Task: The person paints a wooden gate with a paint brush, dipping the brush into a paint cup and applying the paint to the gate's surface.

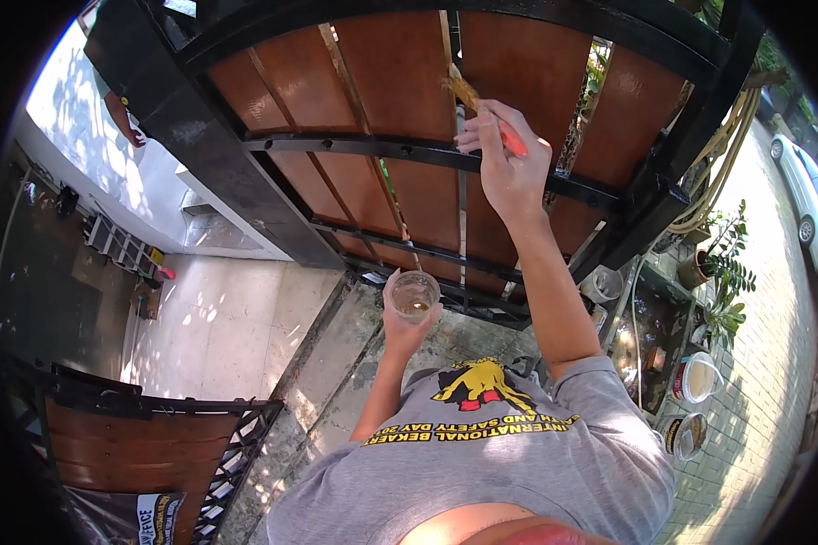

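My right hand (515, 159) is raised to the gate (407, 77), fingers closed around a paintbrush (464, 89) with an orange handle. The bristles overlap the edge of a brown wooden panel (518, 64), by the narrow gap between two boards. Lower down, my left hand (400, 331) wraps around a clear plastic cup (415, 292), held with its mouth up. A little yellowish liquid shows at the bottom of the cup. Black metal bars (364, 145) cross the gate's panels just below the brush.
Lidded buckets (698, 377) stand at the right near potted plants (723, 263). A coiled hose (723, 163) hangs beside the gate post. Another wood-panelled gate (136, 445) is at the lower left. A ladder (118, 243) lies farther left, and a person's arm (123, 118) shows behind the black post.
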`<move>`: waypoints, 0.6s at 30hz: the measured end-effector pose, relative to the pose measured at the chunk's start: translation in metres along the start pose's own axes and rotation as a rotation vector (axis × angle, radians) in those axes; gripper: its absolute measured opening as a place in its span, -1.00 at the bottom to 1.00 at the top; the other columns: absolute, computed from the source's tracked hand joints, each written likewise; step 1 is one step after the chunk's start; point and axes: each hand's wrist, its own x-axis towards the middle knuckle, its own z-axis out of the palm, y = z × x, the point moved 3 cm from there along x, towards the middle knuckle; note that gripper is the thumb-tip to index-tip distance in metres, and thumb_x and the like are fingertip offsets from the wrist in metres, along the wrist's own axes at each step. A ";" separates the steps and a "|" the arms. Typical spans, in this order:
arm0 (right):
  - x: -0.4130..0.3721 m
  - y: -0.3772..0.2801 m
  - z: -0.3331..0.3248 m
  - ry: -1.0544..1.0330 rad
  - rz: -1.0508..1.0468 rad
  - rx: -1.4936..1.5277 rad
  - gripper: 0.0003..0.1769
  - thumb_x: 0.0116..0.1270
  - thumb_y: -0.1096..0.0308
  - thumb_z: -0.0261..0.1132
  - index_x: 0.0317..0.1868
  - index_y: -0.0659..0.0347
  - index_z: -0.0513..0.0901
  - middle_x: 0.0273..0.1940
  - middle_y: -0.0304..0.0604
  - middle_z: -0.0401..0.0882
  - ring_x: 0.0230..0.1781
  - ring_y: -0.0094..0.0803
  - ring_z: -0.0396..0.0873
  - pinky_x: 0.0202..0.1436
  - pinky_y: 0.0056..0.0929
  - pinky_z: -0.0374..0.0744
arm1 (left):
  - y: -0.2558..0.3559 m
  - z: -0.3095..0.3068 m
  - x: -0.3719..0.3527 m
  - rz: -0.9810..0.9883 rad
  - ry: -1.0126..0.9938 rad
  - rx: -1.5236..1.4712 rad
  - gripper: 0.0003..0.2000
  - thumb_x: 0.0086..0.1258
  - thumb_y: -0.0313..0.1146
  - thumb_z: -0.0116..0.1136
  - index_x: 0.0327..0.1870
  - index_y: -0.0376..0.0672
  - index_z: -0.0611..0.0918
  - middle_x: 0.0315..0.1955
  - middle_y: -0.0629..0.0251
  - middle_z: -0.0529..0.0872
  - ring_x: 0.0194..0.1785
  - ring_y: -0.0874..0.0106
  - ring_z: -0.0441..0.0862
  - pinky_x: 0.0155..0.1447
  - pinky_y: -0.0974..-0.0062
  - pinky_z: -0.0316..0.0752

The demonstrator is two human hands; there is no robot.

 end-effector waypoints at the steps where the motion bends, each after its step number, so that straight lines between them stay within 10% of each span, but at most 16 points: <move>1: 0.001 -0.003 0.004 -0.003 -0.018 -0.032 -0.73 0.60 0.36 0.27 0.06 0.45 0.68 -0.29 -0.04 0.76 -0.36 -0.48 0.77 -0.28 -0.52 0.75 | -0.003 -0.006 -0.002 -0.026 -0.004 -0.029 0.00 0.10 -0.40 0.65 0.56 -0.21 0.24 0.16 0.15 0.65 0.21 0.35 0.64 0.32 0.35 0.55; 4: -0.015 -0.003 0.005 -0.039 0.213 -0.168 -0.72 0.62 0.36 0.25 0.06 0.49 0.66 -0.27 -0.04 0.76 -0.36 -0.45 0.76 -0.29 -0.51 0.75 | -0.009 -0.029 -0.006 -0.046 0.020 -0.062 0.01 0.09 -0.41 0.65 0.57 -0.21 0.23 0.15 0.15 0.64 0.20 0.35 0.64 0.31 0.34 0.56; 10: -0.077 -0.023 0.018 0.172 0.019 0.161 -0.63 0.68 0.24 0.17 0.10 0.47 0.64 -0.22 -0.01 0.70 -0.33 -0.37 0.75 -0.29 -0.44 0.78 | 0.007 -0.106 -0.025 -0.095 0.077 -0.042 0.01 0.09 -0.42 0.65 0.58 -0.21 0.22 0.10 0.18 0.64 0.15 0.35 0.64 0.26 0.36 0.58; 18: -0.155 -0.004 0.101 0.092 0.555 0.325 -0.51 0.72 0.12 0.09 0.16 0.50 0.59 -0.22 0.04 0.70 -0.34 -0.34 0.76 -0.30 -0.40 0.79 | 0.001 -0.221 -0.057 -0.116 0.139 0.057 0.00 0.08 -0.39 0.67 0.56 -0.19 0.25 0.05 0.18 0.68 0.09 0.35 0.67 0.22 0.36 0.59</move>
